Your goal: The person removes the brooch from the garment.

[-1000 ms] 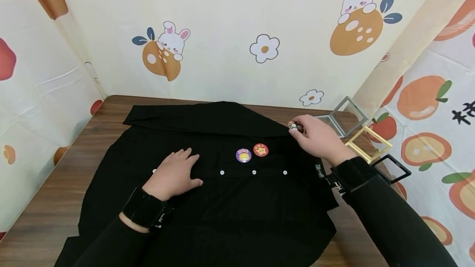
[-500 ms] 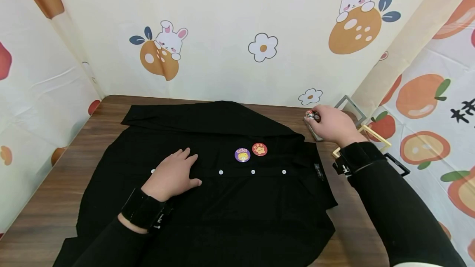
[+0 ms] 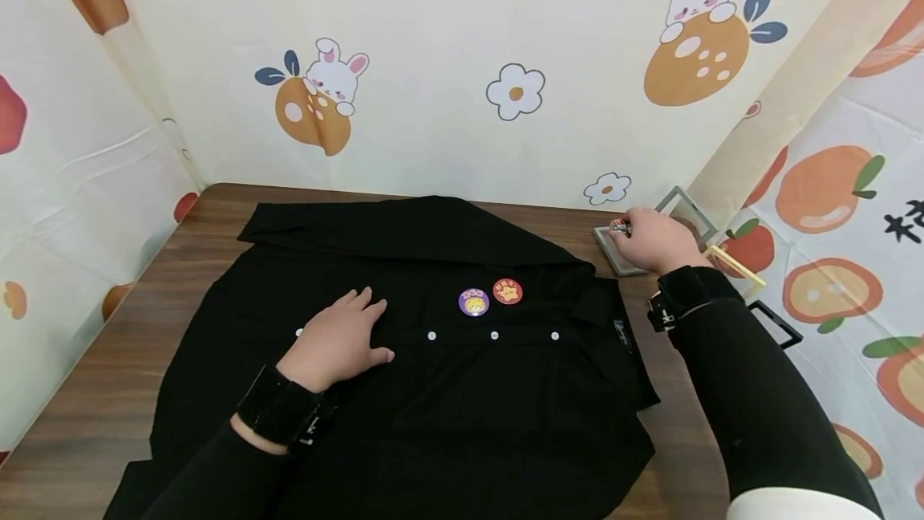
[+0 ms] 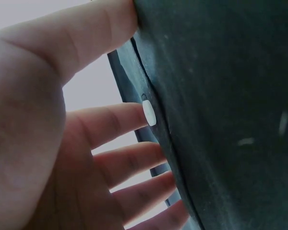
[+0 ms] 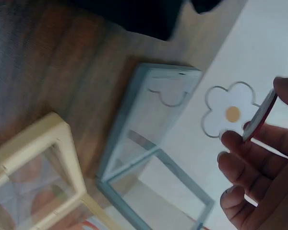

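Note:
A black shirt (image 3: pixel 447 408) with white buttons lies spread on the table. My left hand (image 3: pixel 335 343) rests on it with straight, spread fingers; in the left wrist view the fingertips touch the cloth near a white button (image 4: pixel 149 113). Two round badges, one purple (image 3: pixel 473 302) and one red (image 3: pixel 508 291), are on the shirt. Between the thumb and fingers of my right hand (image 3: pixel 655 241) a round pin badge (image 5: pixel 260 116) is pinched, seen edge-on in the right wrist view. That hand hovers by a grey hinged display frame (image 5: pixel 125 124), which stands open with clear panes.
Nearer than the grey frame stand a cream frame (image 5: pixel 62 139), also unfolded, and a black frame (image 3: pixel 788 335), both partly hidden by my right arm. A patterned cloth wall (image 3: pixel 433 135) borders the wooden table (image 3: pixel 94 392) at the back and sides.
My right hand has carried the badge from the shirt's right edge rightward to the grey frame, its fingers still gripping it. The left hand has stayed in place.

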A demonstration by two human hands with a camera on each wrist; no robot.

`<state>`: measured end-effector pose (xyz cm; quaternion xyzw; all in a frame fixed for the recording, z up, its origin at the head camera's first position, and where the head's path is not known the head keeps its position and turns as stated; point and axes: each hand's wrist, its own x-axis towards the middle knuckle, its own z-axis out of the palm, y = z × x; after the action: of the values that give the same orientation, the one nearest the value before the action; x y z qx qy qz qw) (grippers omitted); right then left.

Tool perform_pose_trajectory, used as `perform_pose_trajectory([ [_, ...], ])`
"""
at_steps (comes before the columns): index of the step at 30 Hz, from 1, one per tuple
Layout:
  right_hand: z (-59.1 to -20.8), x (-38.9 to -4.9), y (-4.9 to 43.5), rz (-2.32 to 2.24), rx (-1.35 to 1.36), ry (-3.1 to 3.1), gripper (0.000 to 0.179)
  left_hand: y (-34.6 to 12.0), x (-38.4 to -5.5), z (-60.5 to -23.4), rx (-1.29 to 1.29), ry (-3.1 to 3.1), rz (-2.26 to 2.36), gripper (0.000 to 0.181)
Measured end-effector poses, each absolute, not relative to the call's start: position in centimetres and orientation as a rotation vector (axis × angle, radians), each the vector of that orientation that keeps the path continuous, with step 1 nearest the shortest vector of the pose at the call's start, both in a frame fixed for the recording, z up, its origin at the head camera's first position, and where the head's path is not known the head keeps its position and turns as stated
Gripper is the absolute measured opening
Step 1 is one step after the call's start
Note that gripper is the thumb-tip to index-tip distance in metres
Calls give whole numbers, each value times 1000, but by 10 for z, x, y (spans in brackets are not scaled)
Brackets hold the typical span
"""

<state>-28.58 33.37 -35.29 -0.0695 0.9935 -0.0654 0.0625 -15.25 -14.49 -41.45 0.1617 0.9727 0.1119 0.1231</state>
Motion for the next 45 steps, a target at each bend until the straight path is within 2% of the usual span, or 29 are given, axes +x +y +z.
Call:
perform_pose_trajectory([
  [4,-363,-288,342,-172,-124,2979,38,-144,-152,-414,471,2829,323,77],
  [10,-371,-290,351,-114,32,2938,55,-144,-151,-415,476,2830,309,77],
  [14,-376,-293,355,-108,86,2900,59,-144,-150,-416,472,2835,316,77],
  [45,-410,-314,362,-101,143,2851,56,-145,-150,-414,476,2836,293,75],
])
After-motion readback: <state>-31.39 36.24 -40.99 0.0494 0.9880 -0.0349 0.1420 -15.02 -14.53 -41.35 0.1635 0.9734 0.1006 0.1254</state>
